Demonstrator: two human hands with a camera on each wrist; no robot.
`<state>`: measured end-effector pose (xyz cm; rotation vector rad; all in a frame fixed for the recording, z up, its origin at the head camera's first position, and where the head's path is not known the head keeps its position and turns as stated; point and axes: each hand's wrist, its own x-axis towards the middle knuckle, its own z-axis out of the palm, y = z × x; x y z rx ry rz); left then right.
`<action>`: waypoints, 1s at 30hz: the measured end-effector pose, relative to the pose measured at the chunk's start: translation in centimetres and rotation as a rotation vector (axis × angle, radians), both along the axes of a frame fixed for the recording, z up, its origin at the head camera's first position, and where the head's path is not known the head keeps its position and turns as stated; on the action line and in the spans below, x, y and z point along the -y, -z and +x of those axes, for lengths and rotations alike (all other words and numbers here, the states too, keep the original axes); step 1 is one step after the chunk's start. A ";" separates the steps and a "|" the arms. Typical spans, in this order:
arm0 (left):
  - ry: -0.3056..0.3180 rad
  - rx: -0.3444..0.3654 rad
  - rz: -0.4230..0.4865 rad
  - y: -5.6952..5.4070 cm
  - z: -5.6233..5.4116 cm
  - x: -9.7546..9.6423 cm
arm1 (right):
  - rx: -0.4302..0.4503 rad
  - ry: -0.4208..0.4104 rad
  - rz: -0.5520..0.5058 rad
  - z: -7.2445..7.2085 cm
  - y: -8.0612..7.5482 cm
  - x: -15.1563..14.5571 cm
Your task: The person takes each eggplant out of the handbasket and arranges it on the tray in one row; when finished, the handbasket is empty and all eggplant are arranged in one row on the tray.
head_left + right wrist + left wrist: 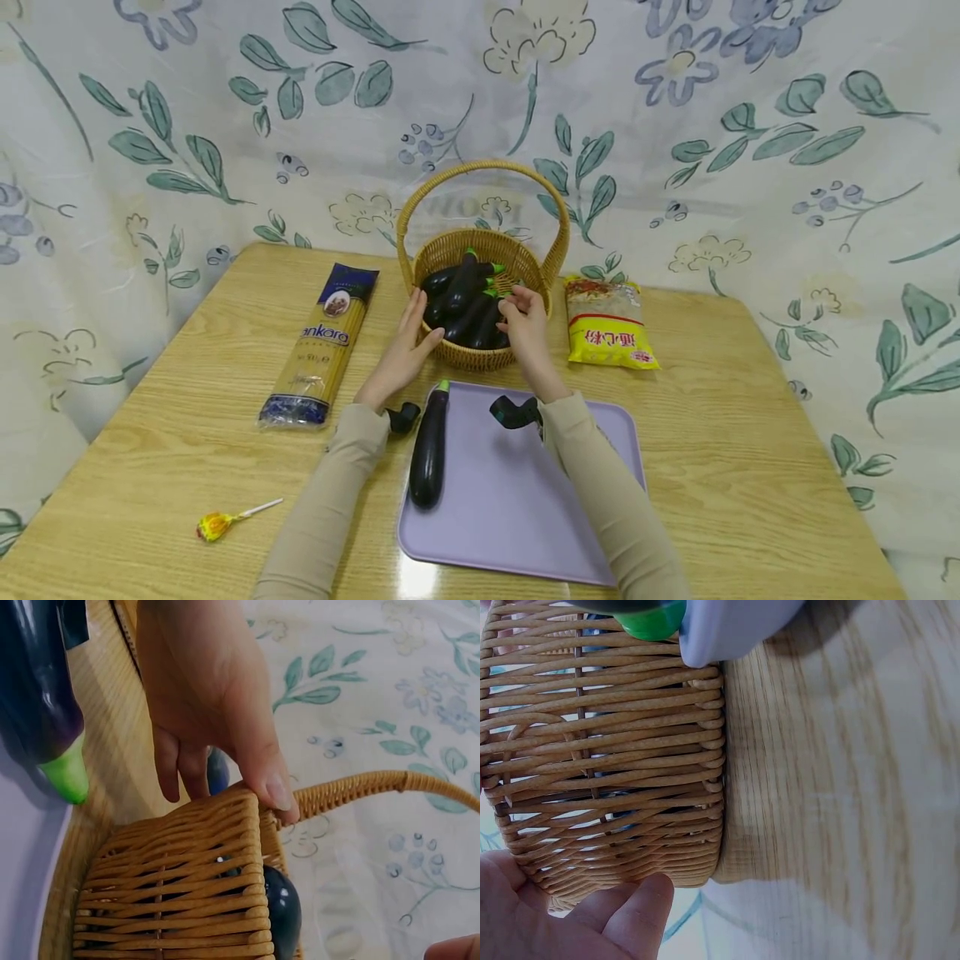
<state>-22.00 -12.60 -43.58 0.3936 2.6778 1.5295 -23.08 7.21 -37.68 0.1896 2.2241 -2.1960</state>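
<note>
Seemingly steadied the wicker basket (476, 360) with a straight-fingered left hand (403, 354); held the right hand (528, 327) over eggplants (462, 287) inside — couldn't tell whether grasping — apparently to pick one; needed a firm pinch next.

In this view, the woven side of a wicker basket (622, 742) fills much of the left half, its strands running almost across the picture. The left hand (562, 922) is in the lower left corner, where its fingers (639, 913) touch the wickerwork. Through the gaps some white and blue can be seen. At the top, the green end of a dark eggplant (652, 621) is just beside the pale lilac corner of a tray (727, 630). The wood-grained table (817, 765) occupies the right side.
</note>
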 end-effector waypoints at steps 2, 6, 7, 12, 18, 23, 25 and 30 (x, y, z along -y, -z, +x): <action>-0.001 -0.004 0.004 0.1 0.0 0.1 | 0.005 0.002 0.002 -0.2 0.0 0.1; -0.006 -0.008 0.005 0.3 -0.1 0.1 | 0.017 0.003 0.018 -0.6 0.1 0.3; -0.006 -0.007 0.003 0.3 -0.1 0.1 | 0.018 0.003 0.023 -0.7 0.1 0.3; -0.012 -0.004 -0.006 0.2 -0.2 0.0 | 0.021 -0.003 0.022 -1.3 0.3 0.7; -0.018 -0.006 -0.008 0.3 -0.2 0.0 | 0.031 -0.001 0.030 -2.2 0.3 1.3; -0.023 0.000 -0.003 0.3 -0.2 0.0 | 0.025 -0.007 0.061 -2.8 0.2 1.8; -0.025 0.004 -0.002 0.3 -0.2 0.0 | 0.014 -0.014 0.069 -3.0 0.1 2.0; -0.032 0.015 0.002 0.2 -0.1 0.0 | -0.003 -0.021 0.130 -3.7 -0.2 2.5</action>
